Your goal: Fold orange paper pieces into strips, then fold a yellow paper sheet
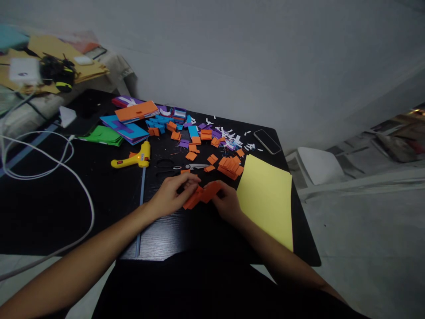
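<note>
Low over the black table, a folded piece of orange paper (195,198) is held between both hands. My left hand (174,192) pinches its left end with thumb and fingers. At the other end my right hand (227,201) grips the paper, its fingers partly hidden behind it. Just beyond my hands lies a pair of scissors (197,166) with black handles. A small stack of folded orange pieces (230,167) sits ahead of my right hand. To the left is a yellow glue gun (134,158) with a small lit spot, and a long glue stick (142,188) reaches from it toward the table's near edge.
Yellow paper sheets (265,195) lie at the right, with a phone (267,141) behind them. Several orange, blue and purple pieces and white paper scraps (230,136) are scattered at the back. Folded green paper (102,135) lies at left, near a looping white cable (83,186).
</note>
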A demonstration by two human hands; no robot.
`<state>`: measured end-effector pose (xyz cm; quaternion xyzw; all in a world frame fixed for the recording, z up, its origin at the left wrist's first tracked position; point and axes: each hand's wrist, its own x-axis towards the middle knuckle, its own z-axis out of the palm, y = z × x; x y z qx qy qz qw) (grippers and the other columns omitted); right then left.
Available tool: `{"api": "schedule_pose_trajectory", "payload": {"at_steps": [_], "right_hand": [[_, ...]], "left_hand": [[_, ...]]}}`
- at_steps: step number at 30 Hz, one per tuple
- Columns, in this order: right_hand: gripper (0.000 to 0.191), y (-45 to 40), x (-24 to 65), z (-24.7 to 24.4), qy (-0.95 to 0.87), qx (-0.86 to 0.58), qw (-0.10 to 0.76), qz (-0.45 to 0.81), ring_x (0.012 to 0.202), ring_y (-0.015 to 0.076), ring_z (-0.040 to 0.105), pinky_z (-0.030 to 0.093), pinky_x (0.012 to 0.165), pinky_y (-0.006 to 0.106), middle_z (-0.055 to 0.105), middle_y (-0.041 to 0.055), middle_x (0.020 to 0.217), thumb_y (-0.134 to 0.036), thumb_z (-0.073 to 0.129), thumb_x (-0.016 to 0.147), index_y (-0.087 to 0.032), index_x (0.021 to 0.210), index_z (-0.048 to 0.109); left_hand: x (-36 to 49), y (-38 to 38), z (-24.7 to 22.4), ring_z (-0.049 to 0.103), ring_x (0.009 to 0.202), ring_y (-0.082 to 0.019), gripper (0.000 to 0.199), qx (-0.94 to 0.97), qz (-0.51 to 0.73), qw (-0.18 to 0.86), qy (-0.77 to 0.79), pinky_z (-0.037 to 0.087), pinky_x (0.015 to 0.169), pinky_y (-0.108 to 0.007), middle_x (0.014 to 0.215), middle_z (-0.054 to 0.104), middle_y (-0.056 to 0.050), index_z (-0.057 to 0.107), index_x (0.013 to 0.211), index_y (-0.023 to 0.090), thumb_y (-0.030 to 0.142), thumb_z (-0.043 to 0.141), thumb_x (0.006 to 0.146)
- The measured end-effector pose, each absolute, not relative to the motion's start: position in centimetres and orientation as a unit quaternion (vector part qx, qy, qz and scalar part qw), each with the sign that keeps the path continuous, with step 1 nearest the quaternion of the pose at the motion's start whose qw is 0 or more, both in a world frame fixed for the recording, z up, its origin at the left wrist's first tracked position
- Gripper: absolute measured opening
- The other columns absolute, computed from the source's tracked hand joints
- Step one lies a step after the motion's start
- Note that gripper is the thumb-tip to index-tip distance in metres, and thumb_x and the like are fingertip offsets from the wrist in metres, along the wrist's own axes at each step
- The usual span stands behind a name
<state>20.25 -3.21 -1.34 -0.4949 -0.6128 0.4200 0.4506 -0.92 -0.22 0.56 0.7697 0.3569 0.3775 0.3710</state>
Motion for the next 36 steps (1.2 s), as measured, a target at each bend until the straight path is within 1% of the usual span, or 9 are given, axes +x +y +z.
{"api": "schedule_pose_trajectory", "payload": {"at_steps": [3, 5, 8, 11, 15, 18, 27, 31, 36], "right_hand": [[0.018, -3.6, 20.1, -1.3, -0.665, -0.485, 0.445, 0.353, 0.086, 0.0207, 0.070, 0.054, 0.084, 0.035, 0.076, 0.0031, 0.093, -0.016, 0.061, 0.085, -0.023, 0.096, 0.073], [0.017, -3.7, 20.0, -1.2, -0.679, -0.479, 0.435, 0.347, 0.086, 0.0199, 0.070, 0.054, 0.082, 0.033, 0.077, 0.0033, 0.093, -0.016, 0.061, 0.086, -0.023, 0.096, 0.073], [0.010, -3.6, 20.0, -0.9, -0.666, -0.473, 0.423, 0.393, 0.082, 0.0190, 0.069, 0.053, 0.077, 0.031, 0.076, 0.0036, 0.090, -0.024, 0.066, 0.087, -0.021, 0.093, 0.073], [0.013, -3.3, 20.1, -0.5, -0.631, -0.472, 0.390, 0.477, 0.077, 0.0171, 0.066, 0.051, 0.072, 0.029, 0.073, 0.0025, 0.085, -0.032, 0.070, 0.087, -0.019, 0.089, 0.072], [0.015, -3.1, 20.3, -0.4, -0.621, -0.481, 0.335, 0.520, 0.069, 0.0140, 0.059, 0.045, 0.065, 0.026, 0.067, 0.0000, 0.077, -0.033, 0.069, 0.085, -0.018, 0.085, 0.069], [0.013, -3.1, 20.3, -0.4, -0.625, -0.476, 0.318, 0.531, 0.067, 0.0130, 0.055, 0.042, 0.063, 0.026, 0.064, -0.0011, 0.075, -0.031, 0.067, 0.084, -0.018, 0.083, 0.067], [0.015, -2.5, 20.6, -0.4, -0.600, -0.476, 0.323, 0.557, 0.068, 0.0139, 0.057, 0.044, 0.066, 0.027, 0.065, -0.0005, 0.076, -0.033, 0.067, 0.081, -0.018, 0.082, 0.066], [0.012, -2.4, 20.7, -0.6, -0.570, -0.481, 0.343, 0.570, 0.069, 0.0147, 0.060, 0.047, 0.068, 0.028, 0.066, -0.0006, 0.075, -0.031, 0.067, 0.081, -0.019, 0.081, 0.065], [0.014, -2.5, 20.5, -0.6, -0.568, -0.475, 0.364, 0.565, 0.073, 0.0151, 0.060, 0.048, 0.070, 0.028, 0.065, -0.0004, 0.078, -0.034, 0.066, 0.082, -0.020, 0.082, 0.065]], "left_hand": [[-0.8, 0.1, 0.6, 0.060, 0.063, -0.013, 0.020, 0.748, 0.334, 0.439, 0.369, 0.046, 0.059, -0.022, 0.073, 0.067, 0.001, 0.070, 0.096, 0.017, 0.033, 0.058, 0.097], [-0.8, 0.2, 0.6, 0.055, 0.060, -0.012, 0.022, 0.744, 0.295, 0.473, 0.369, 0.043, 0.057, -0.021, 0.067, 0.062, 0.002, 0.070, 0.088, 0.016, 0.035, 0.060, 0.095], [-0.9, 0.3, 0.5, 0.053, 0.060, -0.011, 0.020, 0.743, 0.260, 0.491, 0.373, 0.042, 0.058, -0.021, 0.067, 0.061, 0.002, 0.070, 0.087, 0.015, 0.032, 0.062, 0.093], [-1.1, 0.3, 0.3, 0.054, 0.061, -0.011, 0.019, 0.747, 0.239, 0.497, 0.372, 0.041, 0.059, -0.021, 0.067, 0.061, 0.002, 0.071, 0.086, 0.015, 0.032, 0.063, 0.091], [-1.2, 0.2, 0.2, 0.054, 0.061, -0.011, 0.018, 0.748, 0.227, 0.505, 0.366, 0.041, 0.058, -0.021, 0.067, 0.061, 0.002, 0.071, 0.085, 0.015, 0.030, 0.064, 0.090], [-1.2, 0.3, 0.2, 0.053, 0.059, -0.011, 0.016, 0.749, 0.223, 0.511, 0.360, 0.039, 0.056, -0.021, 0.065, 0.060, 0.003, 0.071, 0.084, 0.015, 0.028, 0.064, 0.089], [-1.5, 0.9, 0.8, 0.050, 0.058, -0.010, 0.016, 0.710, 0.246, 0.540, 0.380, 0.038, 0.055, -0.020, 0.062, 0.057, 0.003, 0.069, 0.079, 0.014, 0.029, 0.066, 0.084], [-1.5, 1.0, 0.6, 0.049, 0.057, -0.009, 0.016, 0.698, 0.262, 0.544, 0.386, 0.038, 0.055, -0.020, 0.062, 0.056, 0.003, 0.069, 0.077, 0.014, 0.028, 0.067, 0.083], [-1.1, 0.7, 0.4, 0.048, 0.058, -0.010, 0.018, 0.688, 0.266, 0.553, 0.388, 0.038, 0.056, -0.020, 0.063, 0.056, 0.003, 0.069, 0.079, 0.013, 0.030, 0.066, 0.084]]}}
